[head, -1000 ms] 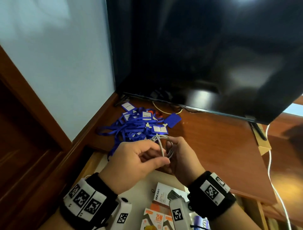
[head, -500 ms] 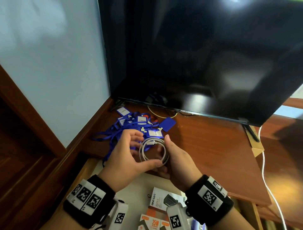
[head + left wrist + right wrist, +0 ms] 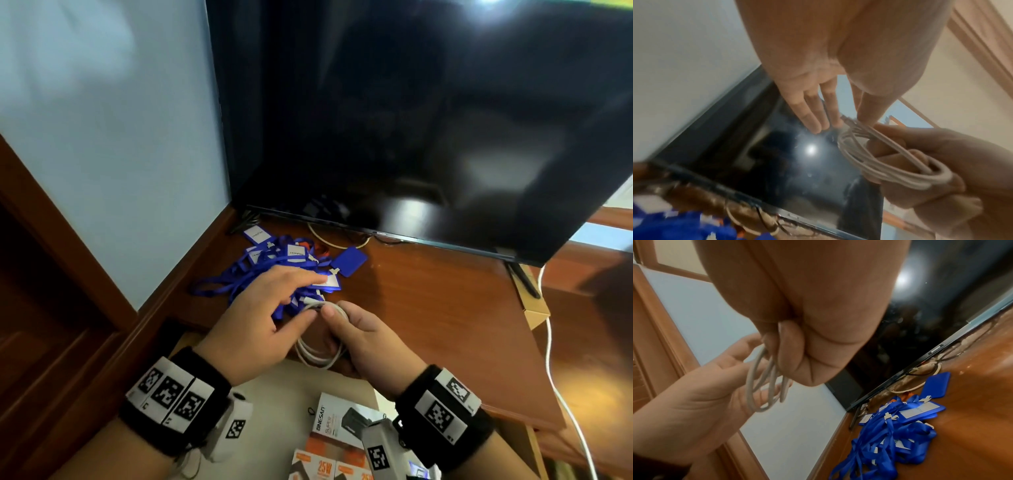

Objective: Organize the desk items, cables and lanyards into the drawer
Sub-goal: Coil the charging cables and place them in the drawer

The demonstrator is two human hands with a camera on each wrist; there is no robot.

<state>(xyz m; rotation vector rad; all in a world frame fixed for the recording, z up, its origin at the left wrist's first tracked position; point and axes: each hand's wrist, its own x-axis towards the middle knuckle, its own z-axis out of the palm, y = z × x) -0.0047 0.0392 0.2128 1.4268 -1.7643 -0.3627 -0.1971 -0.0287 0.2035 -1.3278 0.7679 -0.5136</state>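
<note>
A white cable (image 3: 318, 357) is wound into a small coil, held over the desk's front edge. My right hand (image 3: 342, 329) grips the coil with curled fingers; the loops (image 3: 890, 165) run round those fingers. My left hand (image 3: 299, 308) pinches the cable's plug end (image 3: 846, 121) between thumb and nearly straight fingers. Just behind the hands a tangled pile of blue lanyards (image 3: 270, 270) with badge holders lies on the brown desk (image 3: 428, 308); the same lanyards (image 3: 890, 434) show in the right wrist view. Below the hands the drawer (image 3: 274, 407) stands open.
A large black TV (image 3: 411, 120) stands at the back of the desk, with cords under it. A loose blue card holder (image 3: 349, 262) lies beside the lanyards. Charger boxes (image 3: 337, 423) sit in the drawer. A white cord (image 3: 551, 370) runs down the right side, near a cardboard box (image 3: 534, 310).
The coil was held up as an open ring between both hands. Now my right hand alone grips it lower down, and my left hand has taken the plug end.
</note>
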